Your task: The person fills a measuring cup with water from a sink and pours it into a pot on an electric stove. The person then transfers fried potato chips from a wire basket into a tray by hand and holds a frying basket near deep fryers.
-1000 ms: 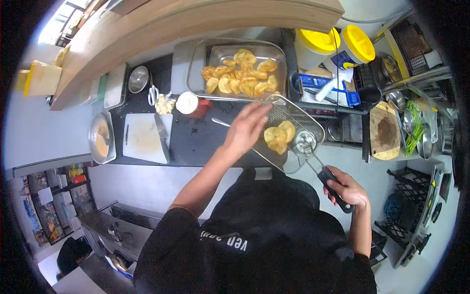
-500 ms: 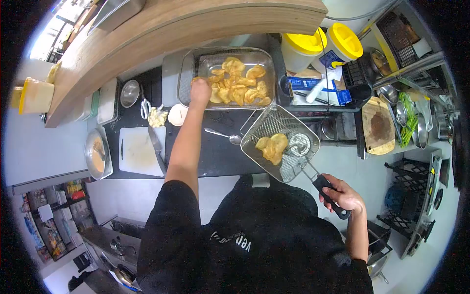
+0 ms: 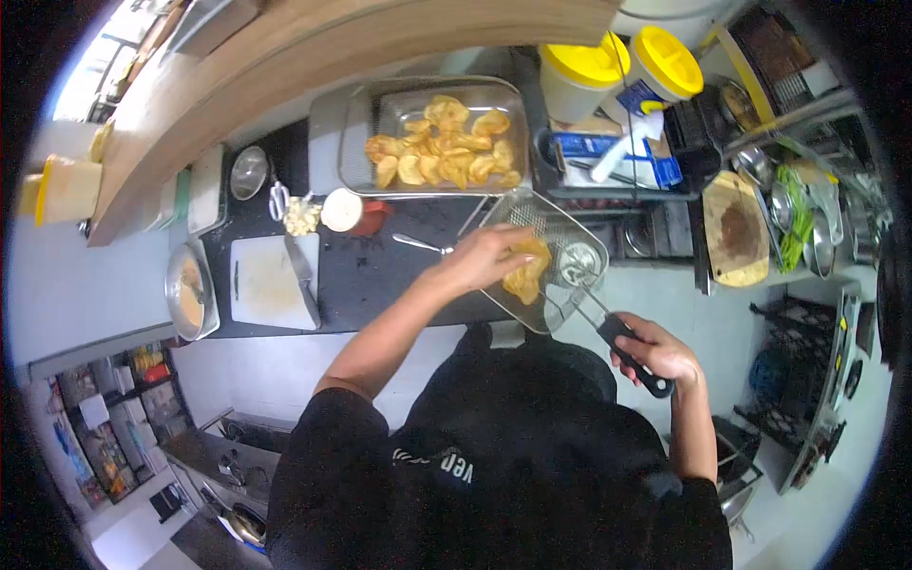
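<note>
My right hand (image 3: pixel 655 350) is wrapped around the black handle (image 3: pixel 638 355) of a square wire fry basket (image 3: pixel 584 228), holding it tilted at the counter's front edge. A few golden potato chips (image 3: pixel 525 280) lie in the basket, beside a round metal piece (image 3: pixel 577 263). Over the basket's left side reaches my left hand (image 3: pixel 483 256), thumb and fingers apart at the chips and partly covering them. Behind, a rectangular mesh tray (image 3: pixel 356 119) holds a spread of more potato chips (image 3: pixel 451 152). A spoon (image 3: pixel 418 244) lies left of the basket, its bowl hidden by my left hand.
On the dark counter (image 3: pixel 366 294) to the left are a white cutting board (image 3: pixel 261 285) with a knife (image 3: pixel 302 275), scissors (image 3: pixel 277 201), chopped pieces (image 3: pixel 302 217) and a pan (image 3: pixel 190 290). Yellow-lidded tubs (image 3: pixel 584 81) stand back right. A wooden shelf (image 3: pixel 380 38) overhangs the back.
My left hand has left the mesh tray and come right and nearer, over the fry basket. A red-brown object beside the white cup is now uncovered. My right hand still grips the handle.
</note>
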A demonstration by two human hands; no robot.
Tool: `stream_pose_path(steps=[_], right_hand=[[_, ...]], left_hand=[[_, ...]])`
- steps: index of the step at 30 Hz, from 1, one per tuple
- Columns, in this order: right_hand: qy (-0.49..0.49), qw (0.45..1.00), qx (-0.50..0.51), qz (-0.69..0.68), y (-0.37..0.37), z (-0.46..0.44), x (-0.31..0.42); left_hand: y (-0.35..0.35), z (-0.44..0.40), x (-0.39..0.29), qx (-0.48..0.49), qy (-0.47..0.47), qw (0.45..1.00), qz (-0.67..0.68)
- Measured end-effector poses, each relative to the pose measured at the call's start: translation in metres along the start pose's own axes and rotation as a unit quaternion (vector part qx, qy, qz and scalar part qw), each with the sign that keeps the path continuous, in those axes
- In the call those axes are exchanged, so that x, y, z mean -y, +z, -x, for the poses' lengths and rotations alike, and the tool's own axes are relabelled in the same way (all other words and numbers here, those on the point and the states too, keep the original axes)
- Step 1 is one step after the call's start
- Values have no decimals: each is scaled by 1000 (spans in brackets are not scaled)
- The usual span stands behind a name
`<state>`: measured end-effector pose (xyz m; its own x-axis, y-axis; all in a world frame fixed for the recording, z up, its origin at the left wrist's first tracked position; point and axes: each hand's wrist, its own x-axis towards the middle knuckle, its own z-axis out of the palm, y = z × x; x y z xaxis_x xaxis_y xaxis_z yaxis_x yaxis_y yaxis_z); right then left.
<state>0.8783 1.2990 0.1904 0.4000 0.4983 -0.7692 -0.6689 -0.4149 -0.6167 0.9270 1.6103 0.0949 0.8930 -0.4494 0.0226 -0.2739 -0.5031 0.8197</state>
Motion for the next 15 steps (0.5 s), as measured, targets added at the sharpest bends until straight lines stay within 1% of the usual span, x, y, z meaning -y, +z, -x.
stream_pose_path(steps=[2, 4, 6, 8, 9, 11, 12, 14, 15], right_hand=[[-3, 1000, 3, -4, -2, 0, -4], [-3, 1000, 9, -6, 1, 1, 0], [0, 1000, 10, -11, 1, 3, -1], [-8, 1000, 6, 9, 0, 2, -7], [-3, 1000, 1, 14, 1, 3, -6], [3, 1000, -3, 11, 3, 5, -5], [8, 1000, -2, 12, 3, 6, -5], [14, 1000, -6, 7, 3, 7, -8], [15, 1000, -5, 8, 2, 7, -9]], left_hand=[[-10, -10, 5, -76, 16, 996, -32], [-30, -27, 35, -179, -58, 982, 31], [-61, -47, 64, -284, -98, 954, -16], [-77, -67, 137, -319, -76, 936, -130], [-83, -75, 153, -317, -74, 937, -127], [-88, -87, 173, -206, -18, 929, -307], [-89, -92, 180, -201, -16, 932, -302], [-93, -101, 190, -55, -6, 930, -362], [-95, -103, 192, -33, -29, 921, -386]])
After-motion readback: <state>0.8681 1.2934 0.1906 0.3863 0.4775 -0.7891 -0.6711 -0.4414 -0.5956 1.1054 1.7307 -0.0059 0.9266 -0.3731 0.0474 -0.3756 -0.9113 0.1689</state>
